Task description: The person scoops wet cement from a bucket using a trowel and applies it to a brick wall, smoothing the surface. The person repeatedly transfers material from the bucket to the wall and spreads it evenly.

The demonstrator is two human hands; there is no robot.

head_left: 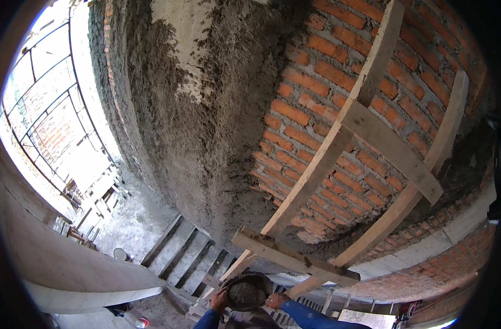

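Low in the middle of the head view, a round dark bucket (268,284) holds wet grey mortar (250,291). My left hand (219,299) is closed on its left rim. On the opposite side, my right hand (276,300) is closed at the rim, its fingers partly hidden. Just beyond the bucket rises a rough wooden ladder (316,164) with broad plank rungs, the lower rung (294,256) nearest my hands. Behind the ladder stands a bare red brick wall (310,120); to its left the wall carries rough wet grey plaster (223,126).
Concrete stairs (180,255) descend left of the bucket. A small pail (120,254) sits on the dusty floor beyond them, and another pail (141,323) is at the lower left. A curved pale parapet (86,257) runs along the left. A metal grille (47,112) fills the bright opening.
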